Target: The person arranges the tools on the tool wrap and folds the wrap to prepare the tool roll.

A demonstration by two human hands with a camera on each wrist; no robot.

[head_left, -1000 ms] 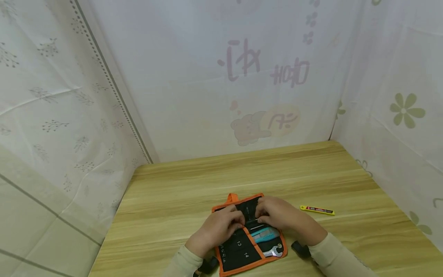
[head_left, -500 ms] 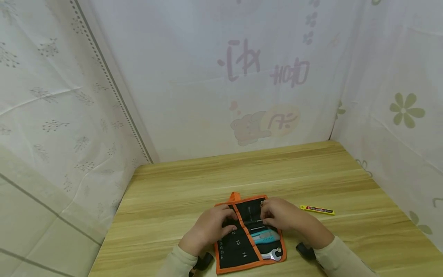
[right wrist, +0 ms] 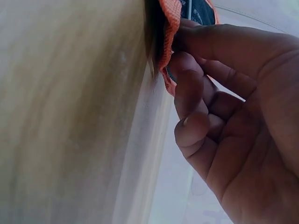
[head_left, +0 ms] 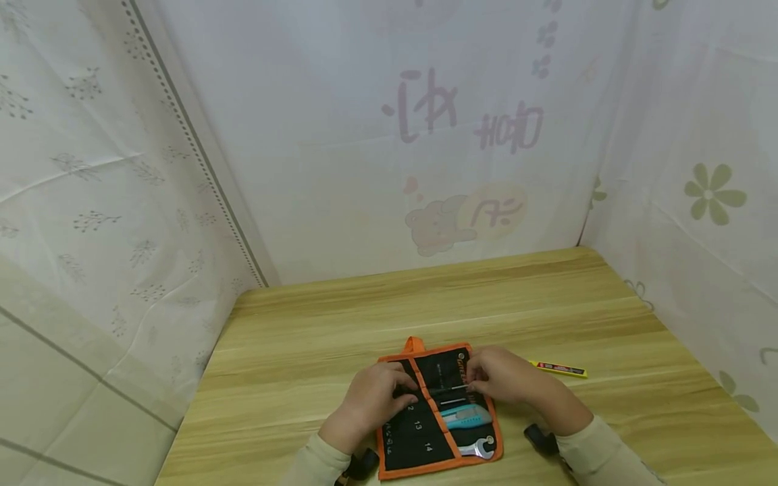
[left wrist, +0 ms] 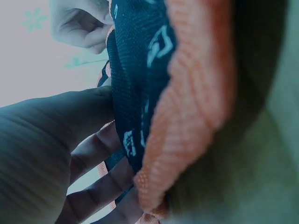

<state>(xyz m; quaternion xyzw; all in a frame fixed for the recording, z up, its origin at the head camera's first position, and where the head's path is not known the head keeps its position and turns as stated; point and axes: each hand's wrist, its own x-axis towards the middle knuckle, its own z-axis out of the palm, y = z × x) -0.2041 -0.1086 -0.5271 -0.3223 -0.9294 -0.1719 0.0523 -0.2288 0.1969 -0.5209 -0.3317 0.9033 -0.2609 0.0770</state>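
Note:
A black tool pouch with orange edging and printed numbers lies flat on the table. Its pockets hold a turquoise utility knife, a silver open-end wrench and thin metal rods. My right hand pinches the end of one thin metal rod at the pouch's right side; the rod's other end is hidden in the pocket. In the right wrist view, the right fingers are curled beside the orange edge. Over the numbered left half, my left hand rests with fingers spread loosely on the black cloth.
A slim yellow case with a dark label lies on the wooden table, right of the pouch and partly behind the right hand. An orange loop sticks out at the pouch's far edge. Patterned curtains close in the table.
The left hand has let go of the pouch's middle orange band and moved left onto the numbered half. The right hand has shifted slightly right, baring more orange lettering and rod.

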